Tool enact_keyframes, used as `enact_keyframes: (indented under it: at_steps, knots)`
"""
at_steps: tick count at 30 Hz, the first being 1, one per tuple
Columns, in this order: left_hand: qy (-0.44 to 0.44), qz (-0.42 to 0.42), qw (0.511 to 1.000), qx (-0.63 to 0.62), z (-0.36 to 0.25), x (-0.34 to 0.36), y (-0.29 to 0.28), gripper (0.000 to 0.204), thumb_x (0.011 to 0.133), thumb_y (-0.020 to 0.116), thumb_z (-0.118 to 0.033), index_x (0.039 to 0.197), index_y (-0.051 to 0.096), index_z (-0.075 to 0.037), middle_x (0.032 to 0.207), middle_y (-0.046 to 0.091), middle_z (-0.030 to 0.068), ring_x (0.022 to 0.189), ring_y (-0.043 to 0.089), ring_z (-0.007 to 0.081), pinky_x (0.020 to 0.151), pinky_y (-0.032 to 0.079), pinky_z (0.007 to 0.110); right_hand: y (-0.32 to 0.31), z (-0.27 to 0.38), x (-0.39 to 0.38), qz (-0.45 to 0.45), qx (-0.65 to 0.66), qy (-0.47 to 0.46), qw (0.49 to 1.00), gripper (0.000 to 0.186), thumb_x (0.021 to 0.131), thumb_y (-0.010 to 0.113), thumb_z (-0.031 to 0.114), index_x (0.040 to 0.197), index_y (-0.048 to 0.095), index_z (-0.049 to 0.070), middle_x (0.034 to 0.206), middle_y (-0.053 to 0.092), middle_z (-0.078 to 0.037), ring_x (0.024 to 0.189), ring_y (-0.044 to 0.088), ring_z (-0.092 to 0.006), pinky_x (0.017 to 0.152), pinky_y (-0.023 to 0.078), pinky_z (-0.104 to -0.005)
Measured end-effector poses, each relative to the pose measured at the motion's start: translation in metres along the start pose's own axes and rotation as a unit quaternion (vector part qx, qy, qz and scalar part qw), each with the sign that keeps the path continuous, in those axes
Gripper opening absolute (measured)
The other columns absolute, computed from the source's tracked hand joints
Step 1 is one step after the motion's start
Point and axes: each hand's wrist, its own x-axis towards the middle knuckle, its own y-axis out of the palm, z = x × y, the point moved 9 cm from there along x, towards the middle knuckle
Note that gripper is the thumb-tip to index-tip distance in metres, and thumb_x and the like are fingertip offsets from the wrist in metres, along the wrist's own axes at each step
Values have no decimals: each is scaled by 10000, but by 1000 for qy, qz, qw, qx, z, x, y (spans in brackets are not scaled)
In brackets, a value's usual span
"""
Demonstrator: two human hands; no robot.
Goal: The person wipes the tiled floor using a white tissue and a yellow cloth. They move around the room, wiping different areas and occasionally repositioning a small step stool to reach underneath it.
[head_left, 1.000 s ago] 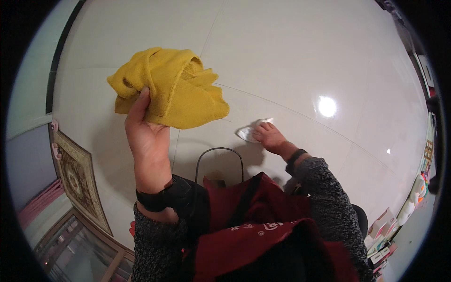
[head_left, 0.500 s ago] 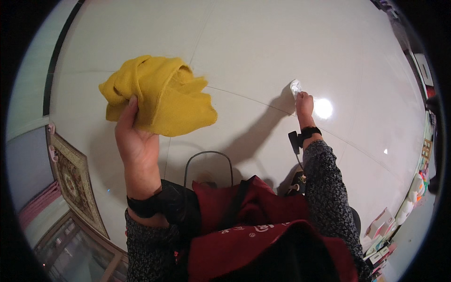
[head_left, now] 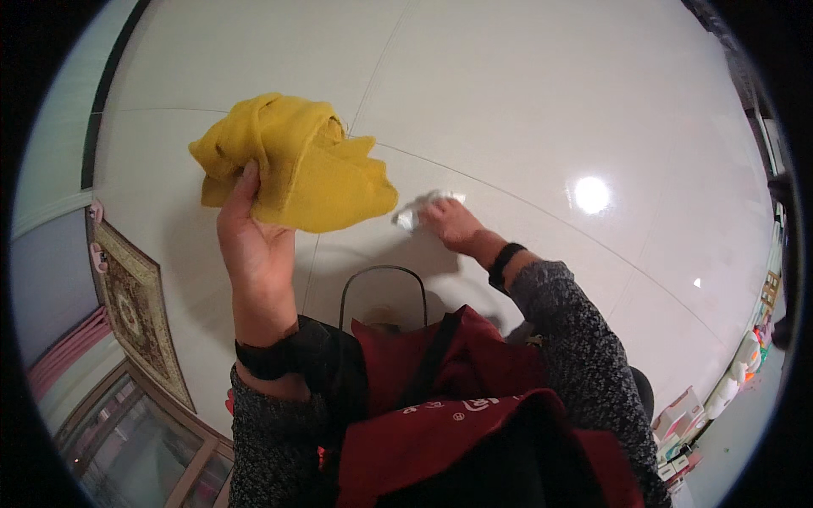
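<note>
A crumpled yellow cloth (head_left: 296, 169) is bunched up in my left hand (head_left: 258, 254), the thumb pressed on its near side and the other fingers hidden beneath it. To its right, my right hand (head_left: 449, 224) is closed on a small crumpled white piece (head_left: 408, 218) that sticks out past the fingers toward the cloth. Whether that piece is paper or thin plastic, I cannot tell. A short gap separates it from the cloth's right edge. Both hands are held above the pale tiled floor (head_left: 525, 102).
A thin dark arched loop (head_left: 383, 269) rises close to my red apron (head_left: 457, 360). On the left lie a patterned rug (head_left: 135, 305) and a wood-framed glass cabinet (head_left: 135, 432). Boxes (head_left: 677, 415) and assorted items line the right wall.
My right hand has swung left and slightly nearer with the white piece, from far right to beside the cloth. My left hand and the cloth have shifted only slightly.
</note>
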Motion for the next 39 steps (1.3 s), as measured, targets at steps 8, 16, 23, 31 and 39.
enact_keyframes:
  at_steps: [8, 16, 23, 31, 39]
  knots:
    - [-29, 43, 999, -8, 24, -2, 28, 427, 872, 525, -194, 1236, 414, 1, 1168, 533, 104, 1108, 497, 207, 949, 374, 381, -10, -40, -127, -2, 160, 82, 984, 189, 799, 479, 83, 935, 607, 54, 984, 565, -121, 911, 522, -295, 814, 427, -377]
    - [-24, 75, 997, -3, 21, -11, 37, 432, 888, 501, -203, 1248, 393, 9, 1186, 515, 126, 1117, 491, 234, 979, 358, 402, -46, -151, -193, -78, -93, 392, 912, 219, 820, 474, 112, 1011, 548, 34, 878, 565, -180, 850, 541, -341, 707, 481, -423]
    - [-46, 54, 997, -18, 28, -11, 41, 449, 891, 497, -206, 1263, 374, 12, 1226, 483, 142, 1157, 458, 252, 1001, 340, 415, 50, 22, -126, 22, 3, 222, 975, 309, 799, 454, 92, 1097, 489, 20, 1003, 498, -151, 872, 519, -332, 774, 451, -406]
    - [-25, 63, 998, 4, 21, -19, 46, 462, 894, 495, -212, 1273, 359, 16, 1238, 470, 150, 1160, 454, 256, 998, 346, 424, -34, -102, -214, -7, -4, 366, 931, 339, 718, 481, -31, 1052, 525, 17, 985, 518, -184, 893, 519, -373, 774, 451, -422]
    - [-11, 42, 999, 8, 14, -24, 40, 469, 886, 513, -218, 1260, 368, 23, 1224, 481, 154, 1144, 475, 248, 986, 365, 423, 75, -11, -202, 114, 202, 393, 890, 555, 768, 380, -33, 1314, 285, -36, 1223, 372, -284, 991, 479, -426, 884, 429, -424]
